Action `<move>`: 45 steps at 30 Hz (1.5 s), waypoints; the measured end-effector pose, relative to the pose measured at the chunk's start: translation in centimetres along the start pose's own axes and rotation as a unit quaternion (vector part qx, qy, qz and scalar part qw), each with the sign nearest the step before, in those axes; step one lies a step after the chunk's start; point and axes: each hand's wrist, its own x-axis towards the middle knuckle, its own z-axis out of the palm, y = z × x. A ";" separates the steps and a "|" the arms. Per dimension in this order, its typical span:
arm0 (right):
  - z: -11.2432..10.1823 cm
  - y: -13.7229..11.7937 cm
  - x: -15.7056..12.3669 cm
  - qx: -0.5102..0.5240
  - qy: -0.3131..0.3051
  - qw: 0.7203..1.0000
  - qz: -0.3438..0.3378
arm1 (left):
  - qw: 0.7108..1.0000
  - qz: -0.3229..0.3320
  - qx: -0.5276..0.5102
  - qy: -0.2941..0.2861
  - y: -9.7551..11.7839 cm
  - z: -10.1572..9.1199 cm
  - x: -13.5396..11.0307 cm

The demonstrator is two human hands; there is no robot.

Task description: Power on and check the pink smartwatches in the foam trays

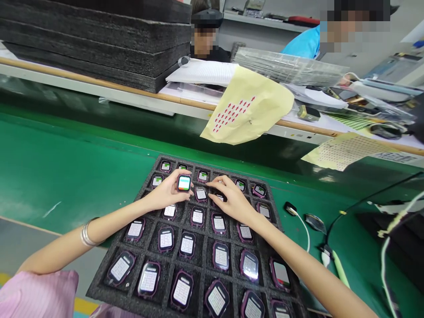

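At the far left, a stack of dark foam sheets (pixel 99 39) is kept on the shelf behind the green conveyor belt (pixel 59 168). A lit smartwatch body (pixel 184 183) is pinched by the left hand (pixel 167 194) and held screen-up just above the black foam tray (pixel 109 274), apparently so the display can be read. The right hand (pixel 233 198) is laid, fingers spread and gripping nothing, over a watch in the neighbouring pocket (pixel 219 197). A charging cable (pixel 300 218) is left beside the tray.
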 end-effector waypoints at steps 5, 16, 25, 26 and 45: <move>0.0 -0.3 -0.8 -0.011 -0.007 1.000 -0.010 | 1.000 0.025 0.013 0.011 0.1 0.1 -0.1; -1.5 1.4 -2.2 -0.072 -0.049 0.996 0.013 | 1.000 0.018 0.022 0.008 -0.1 -0.2 -0.2; -1.8 1.5 -2.6 -0.089 -0.084 0.992 0.030 | 0.999 0.014 0.037 -0.011 -0.3 -0.5 -0.3; -1.9 1.5 -2.6 -0.090 -0.092 0.991 0.033 | 0.999 0.013 0.047 -0.016 -0.4 -0.6 -0.3; -1.1 1.0 -2.7 -0.074 -0.005 0.996 0.043 | 0.713 0.092 0.688 -0.095 1.5 1.7 2.5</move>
